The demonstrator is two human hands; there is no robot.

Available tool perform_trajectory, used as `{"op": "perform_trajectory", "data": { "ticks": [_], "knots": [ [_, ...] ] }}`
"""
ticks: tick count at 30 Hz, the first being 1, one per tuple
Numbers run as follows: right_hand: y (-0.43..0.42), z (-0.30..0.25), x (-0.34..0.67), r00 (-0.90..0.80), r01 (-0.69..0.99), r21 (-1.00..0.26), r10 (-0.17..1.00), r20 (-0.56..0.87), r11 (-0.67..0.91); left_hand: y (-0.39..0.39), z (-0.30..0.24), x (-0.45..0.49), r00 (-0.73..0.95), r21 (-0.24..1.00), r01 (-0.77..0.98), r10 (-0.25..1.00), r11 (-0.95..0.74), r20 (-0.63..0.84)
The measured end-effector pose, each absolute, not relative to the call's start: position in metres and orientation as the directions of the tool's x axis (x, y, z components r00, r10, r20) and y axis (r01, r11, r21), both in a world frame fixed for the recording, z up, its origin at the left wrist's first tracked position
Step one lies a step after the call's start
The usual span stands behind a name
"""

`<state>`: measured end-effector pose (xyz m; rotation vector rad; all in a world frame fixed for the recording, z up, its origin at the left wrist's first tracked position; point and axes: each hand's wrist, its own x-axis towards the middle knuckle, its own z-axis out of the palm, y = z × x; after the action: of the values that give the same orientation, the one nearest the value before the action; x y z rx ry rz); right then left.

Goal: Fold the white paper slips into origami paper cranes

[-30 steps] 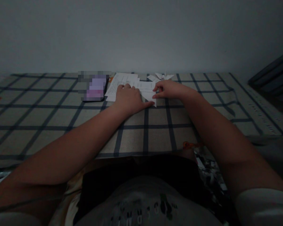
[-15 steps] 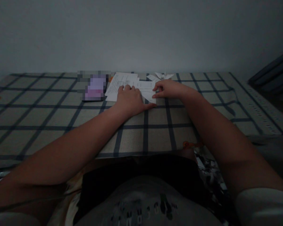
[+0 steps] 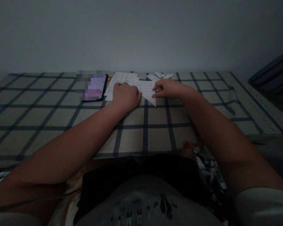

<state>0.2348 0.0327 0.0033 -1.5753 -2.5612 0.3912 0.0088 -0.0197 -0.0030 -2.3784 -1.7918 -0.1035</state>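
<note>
A partly folded white paper (image 3: pixel 148 92) lies on a checked cloth (image 3: pixel 61 116) in dim light. My left hand (image 3: pixel 126 95) rests knuckles-up on the paper's left part, fingers curled and pressed down on it. My right hand (image 3: pixel 168 88) pinches the paper's right edge with thumb and fingers together. Beneath the folded piece lie printed white sheets (image 3: pixel 120 81).
A phone (image 3: pixel 94 88) with a lit screen lies left of the sheets. A finished folded white paper shape (image 3: pixel 160 76) sits behind my right hand near the wall. A dark object (image 3: pixel 271 75) stands at the far right. My torso fills the bottom of the view.
My left hand has drawn back left and its thumb has tucked in, uncovering the paper's pointed lower corner. My right hand has barely moved.
</note>
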Motion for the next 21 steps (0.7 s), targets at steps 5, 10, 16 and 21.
{"op": "perform_trajectory", "data": {
  "ticks": [5,10,16,21],
  "knots": [
    [0.031,0.006,0.234,-0.447,0.867,-0.275,0.893,-0.056,0.416,-0.015,-0.006,0.01,0.261,-0.081,0.965,0.947,-0.249,0.188],
    [0.03,0.006,0.233,-0.445,0.869,-0.265,0.894,-0.051,0.417,-0.017,-0.006,0.012,0.27,-0.103,0.962,0.944,-0.254,0.19],
    [0.03,0.006,0.233,-0.434,0.87,-0.282,0.9,-0.048,0.405,-0.026,-0.004,0.016,0.295,-0.063,0.955,0.944,-0.288,0.151],
    [0.031,0.004,0.235,-0.455,0.855,-0.304,0.889,-0.05,0.42,-0.028,-0.006,0.019,0.309,-0.083,0.95,0.943,-0.3,0.125]
  ]
}}
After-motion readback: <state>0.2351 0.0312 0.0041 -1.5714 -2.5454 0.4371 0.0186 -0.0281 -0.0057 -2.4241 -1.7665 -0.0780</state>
